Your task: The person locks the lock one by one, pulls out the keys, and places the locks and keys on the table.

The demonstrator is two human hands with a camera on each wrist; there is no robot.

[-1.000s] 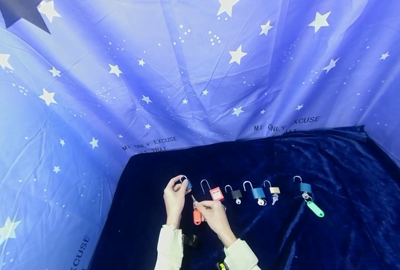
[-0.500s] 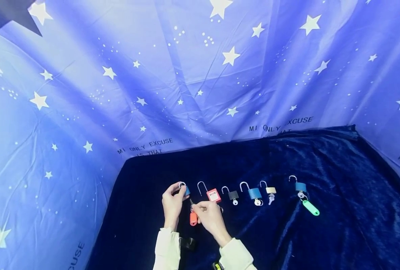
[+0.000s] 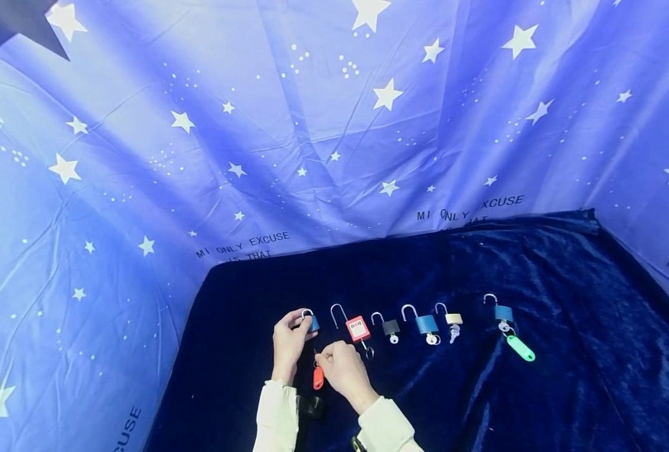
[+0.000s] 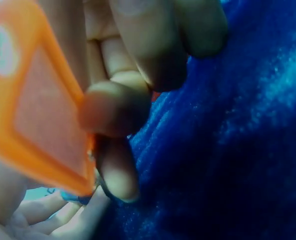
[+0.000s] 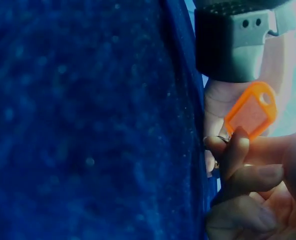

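Note:
My left hand (image 3: 288, 346) holds a small blue padlock (image 3: 314, 324) by its body, with the steel shackle swung out at the top. Just below and to the right, my right hand (image 3: 342, 371) pinches a key, mostly hidden behind the fingers. An orange key tag (image 3: 318, 378) hangs from that key. The tag (image 4: 43, 105) looms large in the left wrist view, where only a sliver of the blue padlock (image 4: 74, 196) shows. In the right wrist view, thumb and fingertips (image 5: 240, 145) meet beside the tag (image 5: 250, 116). The key is apart from the padlock.
To the right lie a red padlock (image 3: 358, 328), a black padlock (image 3: 390, 327), a blue padlock (image 3: 427, 324), a brass padlock (image 3: 453, 319) and another blue padlock (image 3: 503, 313) with a green tag (image 3: 520, 348). Dark blue velvet cloth (image 3: 566, 301) covers the table; a starry curtain (image 3: 334, 125) stands behind.
My right hand has drawn down from the padlock with the key and orange tag, and its fingers now cover more of the key. The left hand keeps its hold, slightly lower.

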